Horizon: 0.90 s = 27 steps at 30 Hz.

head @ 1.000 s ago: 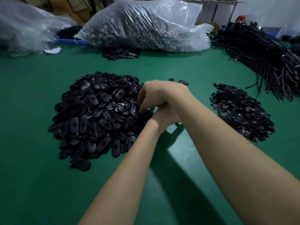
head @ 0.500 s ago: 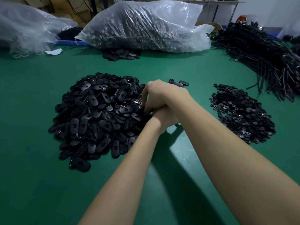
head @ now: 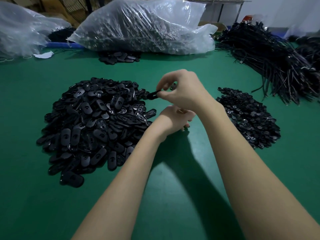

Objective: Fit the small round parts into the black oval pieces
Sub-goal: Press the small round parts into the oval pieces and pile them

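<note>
Head view: your right hand (head: 183, 91) pinches black oval piece (head: 153, 96), raised just beside oval heap (head: 93, 125). Your left hand (head: 173, 120) lies beneath it, fingers hidden; grip undeterminable. Round-part pile (head: 247, 116) lies beyond your right wrist.

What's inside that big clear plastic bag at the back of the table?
The clear plastic bag looks packed with small dark pieces, blurred by the wrinkled film. A few black oval pieces lie just outside it. Anything behind it is hidden.

No text, label, brand, number or sign can be read anywhere in the view; nothing legible is borne by any part, bag or surface.
</note>
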Motion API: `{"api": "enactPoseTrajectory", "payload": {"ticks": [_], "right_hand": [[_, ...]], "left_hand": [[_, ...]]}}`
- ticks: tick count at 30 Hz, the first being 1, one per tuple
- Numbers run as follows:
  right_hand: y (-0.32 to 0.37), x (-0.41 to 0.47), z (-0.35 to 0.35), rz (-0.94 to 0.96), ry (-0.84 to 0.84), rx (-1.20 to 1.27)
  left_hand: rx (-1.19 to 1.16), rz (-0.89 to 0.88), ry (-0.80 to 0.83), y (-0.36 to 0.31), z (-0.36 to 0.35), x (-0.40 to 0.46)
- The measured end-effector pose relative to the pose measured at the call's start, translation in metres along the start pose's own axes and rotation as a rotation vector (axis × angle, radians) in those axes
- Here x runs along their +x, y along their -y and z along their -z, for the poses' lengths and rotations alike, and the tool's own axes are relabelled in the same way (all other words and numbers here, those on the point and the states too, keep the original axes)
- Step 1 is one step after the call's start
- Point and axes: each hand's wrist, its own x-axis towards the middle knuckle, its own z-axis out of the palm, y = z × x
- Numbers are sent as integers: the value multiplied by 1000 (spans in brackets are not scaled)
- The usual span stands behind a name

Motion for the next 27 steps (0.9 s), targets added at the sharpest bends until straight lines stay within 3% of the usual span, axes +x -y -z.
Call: {"api": "enactPoseTrajectory", "payload": {"ticks": [3, 9, 18, 20, 24, 27], "right_hand": [[-33, -28, 12, -102, -120, 97], [-83, -77, 17, -301, -167, 317], [-94, -87, 20, -316, -128, 408], [-96, -88, 25, -376, -144, 283], [-107, -93, 44, -612, -139, -232], [-109, -96, 48, -745, -110, -278]], "left_hand": [[-91, -38, 12, 2, 0, -1], [-47, -40, -15, 2, -3, 0], [-205, -57, 39, 3, 0, -2], [-206, -47, 15, 5, 0, -1], [-270, -32, 20, 5, 1, 0], [-323, -26, 31, 5, 1, -1]]}}
